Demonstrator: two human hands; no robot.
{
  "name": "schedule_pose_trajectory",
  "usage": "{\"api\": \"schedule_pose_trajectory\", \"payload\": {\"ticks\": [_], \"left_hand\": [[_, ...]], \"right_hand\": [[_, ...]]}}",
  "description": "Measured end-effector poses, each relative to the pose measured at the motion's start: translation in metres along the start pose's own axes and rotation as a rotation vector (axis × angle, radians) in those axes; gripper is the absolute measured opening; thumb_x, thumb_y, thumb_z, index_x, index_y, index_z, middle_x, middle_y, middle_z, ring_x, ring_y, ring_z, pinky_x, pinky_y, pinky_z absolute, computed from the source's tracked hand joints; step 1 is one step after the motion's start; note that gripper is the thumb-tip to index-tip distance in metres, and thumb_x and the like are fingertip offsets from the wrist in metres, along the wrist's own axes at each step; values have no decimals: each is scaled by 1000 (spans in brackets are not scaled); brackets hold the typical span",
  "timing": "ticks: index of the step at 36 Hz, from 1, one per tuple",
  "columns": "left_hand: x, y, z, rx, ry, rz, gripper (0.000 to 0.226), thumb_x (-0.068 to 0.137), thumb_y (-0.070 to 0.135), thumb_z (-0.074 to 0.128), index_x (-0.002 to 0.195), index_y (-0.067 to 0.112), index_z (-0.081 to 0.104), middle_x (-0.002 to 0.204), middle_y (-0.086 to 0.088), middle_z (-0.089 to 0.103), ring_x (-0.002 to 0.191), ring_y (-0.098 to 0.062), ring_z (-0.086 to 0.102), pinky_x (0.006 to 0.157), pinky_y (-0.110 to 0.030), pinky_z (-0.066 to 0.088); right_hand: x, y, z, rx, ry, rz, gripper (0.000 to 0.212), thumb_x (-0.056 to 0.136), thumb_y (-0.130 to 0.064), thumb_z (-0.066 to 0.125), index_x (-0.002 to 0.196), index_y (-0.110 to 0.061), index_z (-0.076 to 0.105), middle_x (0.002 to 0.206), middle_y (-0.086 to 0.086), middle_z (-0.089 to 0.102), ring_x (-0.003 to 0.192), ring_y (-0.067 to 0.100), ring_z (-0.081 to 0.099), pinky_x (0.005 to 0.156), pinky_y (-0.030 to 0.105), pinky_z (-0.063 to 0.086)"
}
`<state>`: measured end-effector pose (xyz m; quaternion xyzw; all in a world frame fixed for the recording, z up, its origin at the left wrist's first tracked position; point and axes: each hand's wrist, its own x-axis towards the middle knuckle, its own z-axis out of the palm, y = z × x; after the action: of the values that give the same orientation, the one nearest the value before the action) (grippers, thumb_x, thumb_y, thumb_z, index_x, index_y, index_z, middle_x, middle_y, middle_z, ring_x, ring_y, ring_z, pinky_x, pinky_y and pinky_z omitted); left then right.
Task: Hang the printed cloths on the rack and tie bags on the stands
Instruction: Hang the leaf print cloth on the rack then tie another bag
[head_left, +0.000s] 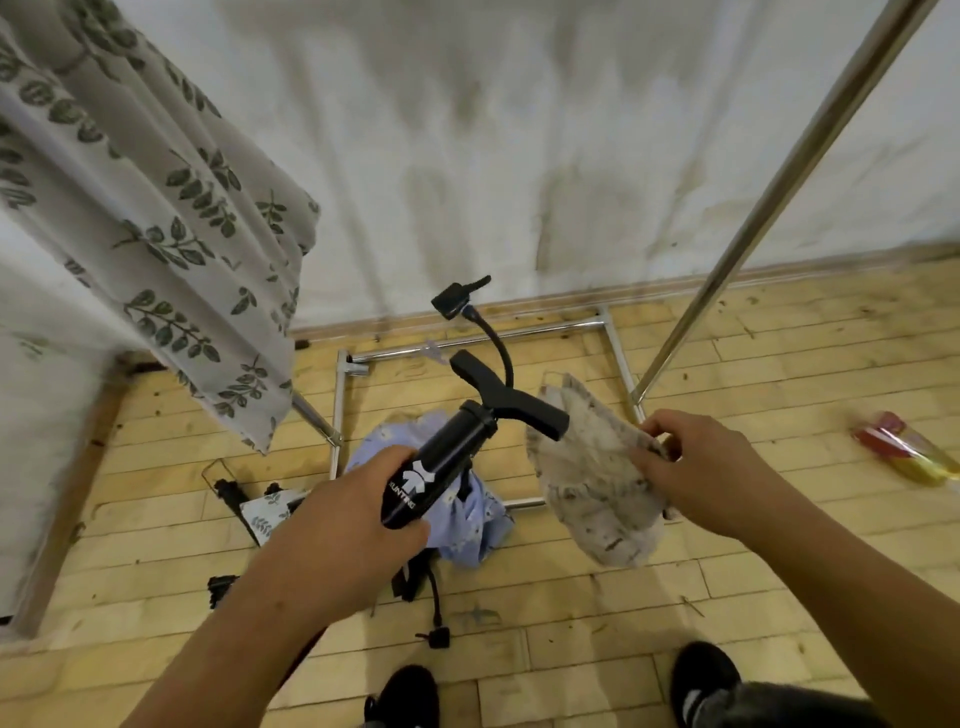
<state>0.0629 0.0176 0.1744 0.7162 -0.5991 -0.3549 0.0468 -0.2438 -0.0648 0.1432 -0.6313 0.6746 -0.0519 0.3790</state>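
Setting down the pump gripped by the left hand frees both hands to spread the beige cloth, pinched by the right hand at four o'clock, over the two-o'clock rail.

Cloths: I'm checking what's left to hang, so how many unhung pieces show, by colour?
Light blue cloth, on the floor: 1
Beige speckled cloth, in the right hand: 1
Small leaf-print cloth, on the floor: 1
Total: 3
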Motion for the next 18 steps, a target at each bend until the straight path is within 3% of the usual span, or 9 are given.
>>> {"api": "schedule_pose_trajectory", "payload": {"ticks": [5,8,11,18], "left_hand": [[11,4,-10,88,-115,76,45,94,31,67,125,56,45,90,15,65,66,6,61,52,-14,42],[17,-2,-10,175,-147,92,44,93,38,67,124,60,45,92,16,67,75,-3,64,67,-29,57],[21,-5,-5,182,-184,91,44,91,42,67,124,60,44,93,16,68,77,-5,66,73,-35,60],[21,-1,-6,228,-219,123,46,85,53,72,121,59,44,97,21,66,84,2,63,78,-29,58]], "right_hand": [[6,-3,2,35,34,-18,12,102,-35,60,105,-33,71,90,-6,69,74,13,68,64,31,59],[7,-2,3,74,39,-10,18,103,-33,57,115,-33,71,93,-7,70,77,12,68,61,26,55],[7,0,5,90,37,-18,22,104,-34,55,121,-36,70,93,-16,66,81,4,64,60,17,45],[7,0,5,133,56,-61,19,105,-34,54,109,-47,66,91,-25,63,83,0,62,62,16,46]]}}
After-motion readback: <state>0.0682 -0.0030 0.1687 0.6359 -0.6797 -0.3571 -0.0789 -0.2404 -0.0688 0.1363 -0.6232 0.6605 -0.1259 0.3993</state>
